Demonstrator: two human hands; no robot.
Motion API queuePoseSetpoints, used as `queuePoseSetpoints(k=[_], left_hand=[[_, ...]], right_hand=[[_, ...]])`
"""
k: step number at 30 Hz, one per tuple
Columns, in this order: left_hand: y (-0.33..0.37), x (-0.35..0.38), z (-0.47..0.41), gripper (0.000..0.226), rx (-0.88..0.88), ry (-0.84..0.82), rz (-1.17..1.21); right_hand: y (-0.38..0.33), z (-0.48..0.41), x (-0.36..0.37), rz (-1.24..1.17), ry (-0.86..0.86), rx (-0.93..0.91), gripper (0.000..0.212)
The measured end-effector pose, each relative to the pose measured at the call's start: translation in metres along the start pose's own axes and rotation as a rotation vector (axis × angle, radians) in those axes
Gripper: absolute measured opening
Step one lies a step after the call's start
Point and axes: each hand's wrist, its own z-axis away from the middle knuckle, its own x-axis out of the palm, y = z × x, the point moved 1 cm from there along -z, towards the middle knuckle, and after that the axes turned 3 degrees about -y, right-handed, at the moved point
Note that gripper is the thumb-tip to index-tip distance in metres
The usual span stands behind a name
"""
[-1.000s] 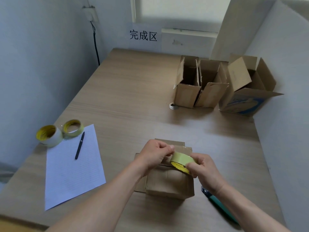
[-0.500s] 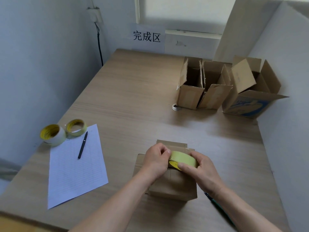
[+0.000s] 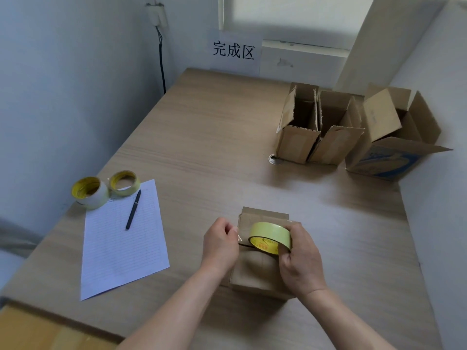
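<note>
Wooden table [image 3: 214,147] bears small carton [image 3: 255,274], open boxes [image 3: 298,142], paper [image 3: 113,248], tape rolls [image 3: 88,193].

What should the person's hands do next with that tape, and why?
Probably draw the free end further out from the tape roll and press it onto the cardboard box. The left hand pinches that end, the right hand grips the roll just above the box, and the strip between them is short.

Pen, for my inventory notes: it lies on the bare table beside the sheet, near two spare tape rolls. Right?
No. The head view shows the pen lying on the sheet itself, near the two spare tape rolls.
</note>
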Motion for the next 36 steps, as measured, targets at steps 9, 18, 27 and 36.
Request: queuePoseSetpoints(k=[9, 18, 27, 36], left_hand=[[-0.034, -0.001, -0.003, 0.020, -0.131, -0.064, 0.080], [-0.041, 0.005, -0.002, 0.023, -0.233, -0.070, 0.135], [-0.033, 0.020, 0.011, 0.027, -0.253, 0.060, 0.105], [-0.022, 0.016, 0.020, 0.035, -0.005, 0.083, 0.184]], right_hand=[[-0.008, -0.002, 0.011, -0.089, 0.030, -0.165, 0.034], [-0.003, -0.002, 0.020, 0.034, 0.000, -0.180, 0.037], [-0.004, -0.003, 0.022, 0.032, 0.041, -0.188, 0.032], [-0.006, -0.003, 0.022, 0.015, 0.012, -0.138, 0.037]])
